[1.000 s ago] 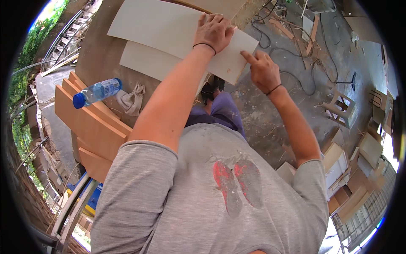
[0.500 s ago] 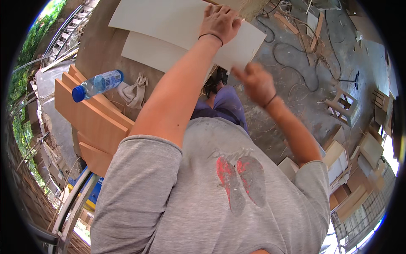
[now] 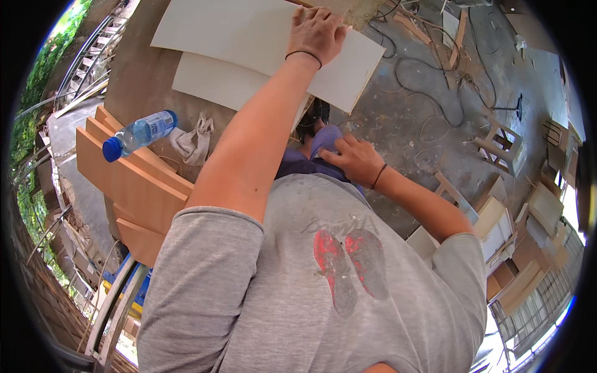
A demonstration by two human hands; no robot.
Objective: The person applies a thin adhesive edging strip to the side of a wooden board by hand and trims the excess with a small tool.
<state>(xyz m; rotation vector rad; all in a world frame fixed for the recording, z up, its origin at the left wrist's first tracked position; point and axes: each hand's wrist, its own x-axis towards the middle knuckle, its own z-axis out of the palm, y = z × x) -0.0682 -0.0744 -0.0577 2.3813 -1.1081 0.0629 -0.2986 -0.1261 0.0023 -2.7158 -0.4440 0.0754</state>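
My left hand [image 3: 316,34] rests on the large white board [image 3: 230,34], its bent fingers at the far edge of the board. A second white panel [image 3: 208,81] sticks out from under that board on the near side. My right hand [image 3: 354,160] is low in front of me at my purple trousers [image 3: 326,138], over the thigh. Its thumb and forefinger are apart and bent, and I see nothing between them. The fingertips against the cloth are partly hidden.
On the left, a clear bottle with a blue cap [image 3: 140,133] lies on stacked brown boards [image 3: 130,168], beside a crumpled pale rag [image 3: 196,140]. A dark cable [image 3: 429,112] winds over the floor at right, near a small stool frame [image 3: 500,146] and scattered wood panels [image 3: 525,280].
My right hand has come down from beside the white board's near corner to my trousers. My left hand stays on the board. The whole view has shifted slightly.
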